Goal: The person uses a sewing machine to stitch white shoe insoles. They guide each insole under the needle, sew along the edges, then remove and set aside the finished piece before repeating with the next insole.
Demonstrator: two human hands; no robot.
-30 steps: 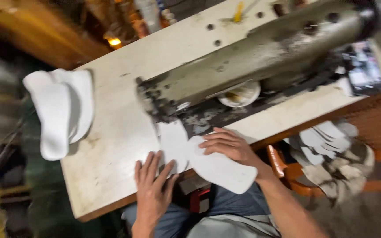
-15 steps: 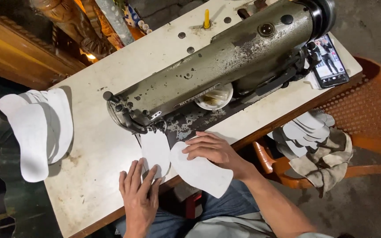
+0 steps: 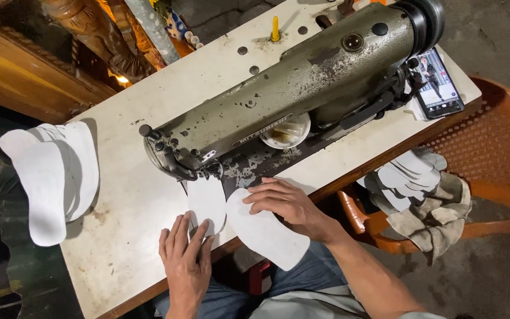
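two white pieces (image 3: 208, 204) under needle; left hand (image 3: 185, 260), right hand (image 3: 284, 204) flat, fingers spread.

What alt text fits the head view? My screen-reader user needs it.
A person's left hand and right hand press two white sole-shaped pieces flat beside the needle of an olive industrial sewing machine. More white pieces are stacked at the table's left edge.

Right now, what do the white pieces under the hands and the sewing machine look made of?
White pieces: thin, matte sheet, maybe felt or foam; they lie flat with clean-cut edges. Sewing machine: painted metal, olive-grey, with chipped, worn patches.
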